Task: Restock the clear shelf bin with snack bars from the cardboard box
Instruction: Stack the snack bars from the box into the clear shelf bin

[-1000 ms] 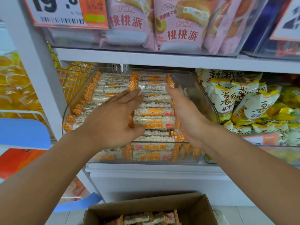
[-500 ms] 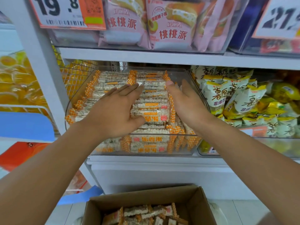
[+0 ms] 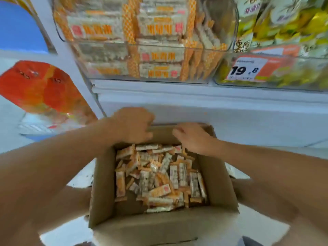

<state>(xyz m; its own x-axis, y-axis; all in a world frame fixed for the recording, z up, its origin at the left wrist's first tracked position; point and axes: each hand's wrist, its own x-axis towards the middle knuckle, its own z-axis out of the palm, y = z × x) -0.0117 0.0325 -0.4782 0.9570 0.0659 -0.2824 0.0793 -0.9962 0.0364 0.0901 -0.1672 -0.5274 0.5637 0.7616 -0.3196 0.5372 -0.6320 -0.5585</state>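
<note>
Looks well along, going by the shelf: bin (image 3: 220,48) up top already packed with bars (image 3: 159,29) in neat flat stacks, two rows across plus a bunch stood on edge at the right wall; not much room left from the look of it, maybe a top layer. Still plenty loose in the box (image 3: 159,226) though; jumbled bars (image 3: 159,176) covering most of its floor, thinner near the front-left corner where bare cardboard shows.

Both hands down at the far edge of the box right now. Left hand (image 3: 132,124) over the back rim, fingers curled; could be on the rim or flap, can't tell what, if anything, is in there, too blurry. Right hand (image 3: 193,137) just inside the back-right corner, fingers bent down toward the pile; no bar clearly in it either, so calling that a can't-tell too.

So probably mid-reach for another handful; picking up, lifting to the bin and squaring off still to do. Yellow bags (image 3: 287,23) and a 19.8 price tag (image 3: 248,68) next door, not part of this.
</note>
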